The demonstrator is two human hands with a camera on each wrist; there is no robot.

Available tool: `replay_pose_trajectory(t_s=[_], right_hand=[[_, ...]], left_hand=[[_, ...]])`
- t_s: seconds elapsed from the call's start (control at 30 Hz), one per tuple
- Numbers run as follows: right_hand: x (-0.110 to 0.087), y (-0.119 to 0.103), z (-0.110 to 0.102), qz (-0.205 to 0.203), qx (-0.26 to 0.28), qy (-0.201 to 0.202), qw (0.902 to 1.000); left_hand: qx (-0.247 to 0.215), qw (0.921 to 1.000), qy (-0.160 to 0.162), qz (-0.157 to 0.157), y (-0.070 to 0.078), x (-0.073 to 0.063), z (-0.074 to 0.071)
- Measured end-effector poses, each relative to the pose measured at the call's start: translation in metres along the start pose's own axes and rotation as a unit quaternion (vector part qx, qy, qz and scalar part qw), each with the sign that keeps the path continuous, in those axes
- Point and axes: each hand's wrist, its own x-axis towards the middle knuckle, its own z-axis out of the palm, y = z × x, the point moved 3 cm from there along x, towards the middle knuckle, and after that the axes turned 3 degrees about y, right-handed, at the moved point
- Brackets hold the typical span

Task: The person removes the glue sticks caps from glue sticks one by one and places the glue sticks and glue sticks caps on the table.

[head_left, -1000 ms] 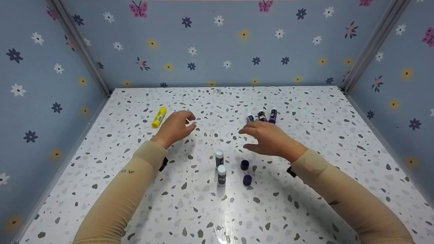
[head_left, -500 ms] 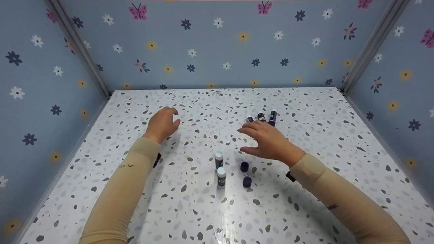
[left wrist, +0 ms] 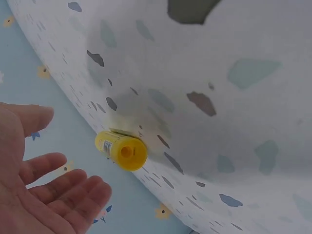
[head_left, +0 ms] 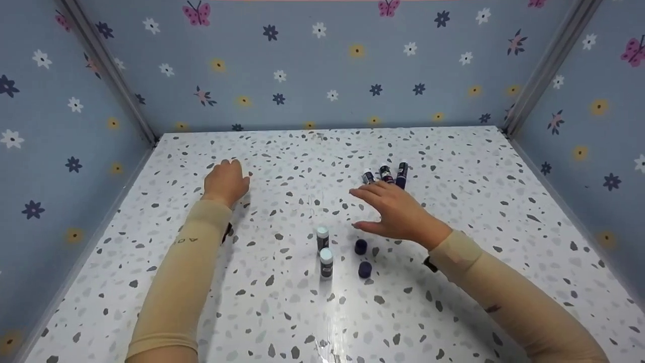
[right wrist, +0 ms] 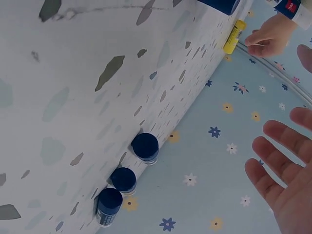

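My left hand (head_left: 225, 180) hovers at the far left of the table, its fingers loosely bent. Beside its fingertips, a small gap away, a yellow glue stick (left wrist: 122, 150) lies on the table in the left wrist view; the hand hides it in the head view. My right hand (head_left: 400, 212) is spread in the air with nothing in it. Just beyond it lie three dark-labelled glue sticks (head_left: 402, 174), partly covered by the fingers; their dark blue ends (right wrist: 146, 146) face the right wrist camera. Two uncapped glue sticks (head_left: 326, 262) with white tops stand upright mid-table.
Two dark caps (head_left: 365, 269) sit on the table to the right of the upright glue sticks. The speckled white table (head_left: 272, 322) is bounded by blue flowered panels (head_left: 302, 60) at the back and both sides.
My left hand has moved left to the yellow glue stick and now covers it in the head view. The right hand has stayed nearly still above the same spot.
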Motion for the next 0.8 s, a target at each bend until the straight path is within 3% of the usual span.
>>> replay_pose_trajectory(t_s=[0.2, 0.33, 0.67, 0.8], right_hand=[[-0.001, 0.0, 0.001, 0.003, 0.002, -0.01, 0.9999], [-0.001, 0.0, 0.002, 0.004, 0.005, -0.008, 0.9999], [-0.003, 0.003, -0.002, 0.002, -0.003, -0.002, 1.0], [-0.002, 0.006, -0.004, 0.005, -0.004, 0.0, 1.0]], left_hand=[[0.005, 0.9978, -0.041, -0.052, -0.005, 0.001, 0.006], [0.012, 0.996, -0.057, -0.069, -0.007, 0.004, 0.01], [0.034, 0.9958, -0.076, -0.04, -0.009, 0.008, 0.01], [0.041, 0.9955, -0.074, -0.042, -0.01, 0.009, 0.011]])
